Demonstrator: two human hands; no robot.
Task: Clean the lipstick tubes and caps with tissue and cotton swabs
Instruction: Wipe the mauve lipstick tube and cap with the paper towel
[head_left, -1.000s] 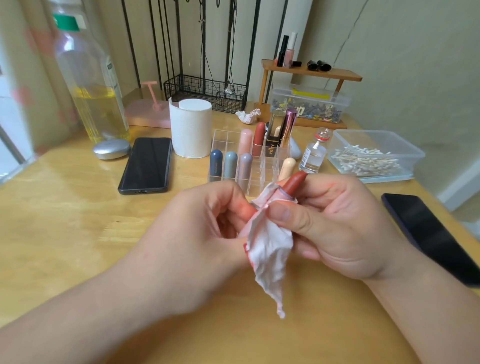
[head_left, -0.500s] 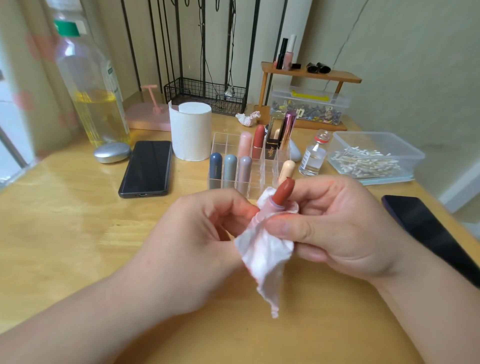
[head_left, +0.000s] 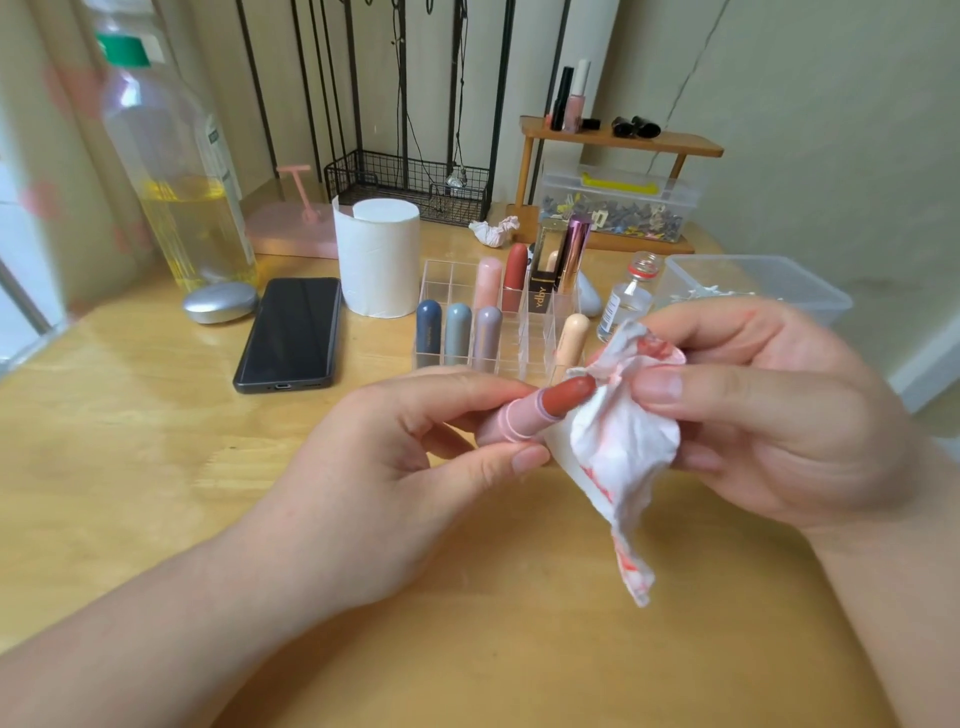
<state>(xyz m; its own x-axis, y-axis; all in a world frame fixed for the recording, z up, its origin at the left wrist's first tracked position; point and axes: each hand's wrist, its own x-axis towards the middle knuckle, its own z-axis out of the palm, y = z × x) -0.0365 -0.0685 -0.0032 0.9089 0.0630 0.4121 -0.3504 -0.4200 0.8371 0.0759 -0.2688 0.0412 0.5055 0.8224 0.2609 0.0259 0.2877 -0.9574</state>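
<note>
- The left hand (head_left: 395, 467) is held above the table (head_left: 130, 467), forearm entering from the lower left, palm turned toward the right.
- An uncapped lipstick (head_left: 540, 410) is pinched by its pink tube between the left thumb and the curled fingers; its reddish-brown tip is pointed right and slightly up.
- The right hand (head_left: 789, 426) is raised just to the right of the left hand, forearm entering from the lower right.
- A crumpled, red-stained tissue (head_left: 618, 447) is pinched between the right thumb and fingertips, its loose end hanging below the hand.
- The lipstick tip is touched by the tissue, between the two hands.
- A clear organizer (head_left: 441, 275) with capped lipsticks is seen beyond the hands.
- A box of cotton swabs (head_left: 753, 280) is partly hidden behind the right hand.
</note>
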